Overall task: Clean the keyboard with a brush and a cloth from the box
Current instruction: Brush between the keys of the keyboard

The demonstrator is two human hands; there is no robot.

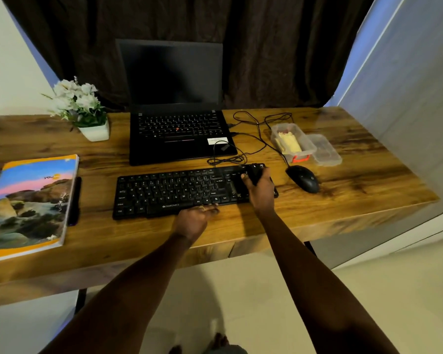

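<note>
While the brush is on the keys: brushing looks to be the step in hand, with wiping not yet begun.
Left hand [195,217]: at the keyboard's 6 o'clock edge, its fingers [211,210] loose and nearly straight, resting against the front rim and holding nothing, apparently to steady the keyboard.
Keyboard [169,192]: a black Zebronics board lying flat on the wooden table [356,180].
Right hand [261,191]: over the number pad at the 3 o'clock end, fingers curled tight round a dark object.
Brush [253,175]: my reading of that dark object; its bristles are too dark to make out.
Next move: probably sweeping on toward 9 o'clock across the letter rows, using light strokes while the other hand braces.
Box [308,146]: at 2 o'clock from the keyboard, open.
Cloth [289,143]: pale yellow, lying inside the box, untouched.
</note>
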